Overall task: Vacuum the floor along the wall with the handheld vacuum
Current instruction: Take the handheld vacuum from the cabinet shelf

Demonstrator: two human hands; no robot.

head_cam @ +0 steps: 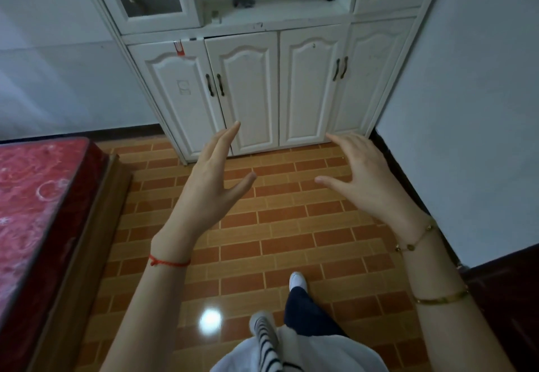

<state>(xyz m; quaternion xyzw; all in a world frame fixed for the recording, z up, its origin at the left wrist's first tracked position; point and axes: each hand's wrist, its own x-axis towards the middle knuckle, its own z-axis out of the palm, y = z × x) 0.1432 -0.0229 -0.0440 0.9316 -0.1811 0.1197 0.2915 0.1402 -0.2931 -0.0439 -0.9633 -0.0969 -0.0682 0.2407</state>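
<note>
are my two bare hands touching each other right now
Apart. The head view shows the left hand and the right hand both open, with a plain strip of orange brick-pattern tiled floor visible between their thumbs.

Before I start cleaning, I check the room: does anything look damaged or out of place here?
Yes. The white wooden cabinet has a red tag hanging over one lower door's top edge, and chipped dark marks on its ledge. No vacuum is visible; the left hand and right hand are empty.
</note>
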